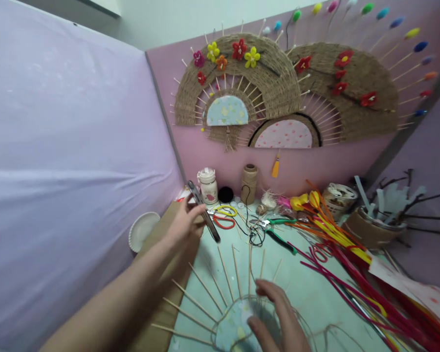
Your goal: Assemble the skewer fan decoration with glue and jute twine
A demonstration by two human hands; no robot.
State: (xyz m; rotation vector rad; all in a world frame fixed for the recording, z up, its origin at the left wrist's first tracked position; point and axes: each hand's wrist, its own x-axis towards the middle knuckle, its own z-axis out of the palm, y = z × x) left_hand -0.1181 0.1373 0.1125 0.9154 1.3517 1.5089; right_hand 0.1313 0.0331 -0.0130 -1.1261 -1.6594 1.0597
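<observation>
My left hand [186, 219] is closed around a dark phone [204, 215], which it holds up on edge near the back left of the table. Below and to the right, my right hand [278, 318] hovers over a half-round fan base [231, 322] in pale blue floral cloth, its thumb and fingers apart. Thin wooden sticks [205, 283] spread out from the base like rays. Loose twine [333, 332] trails to the right of the base. Part of the base is hidden behind the right hand and cut off by the lower edge.
Scissors [223, 223], green-handled pliers [280, 241], a twine spool [249, 183] and a white lidded bottle [208, 187] stand or lie behind. Pipe cleaners [352, 274] crowd the right side beside a pot [370, 230]. Woven fans [234, 73] hang on the wall. A white bowl [143, 230] sits left.
</observation>
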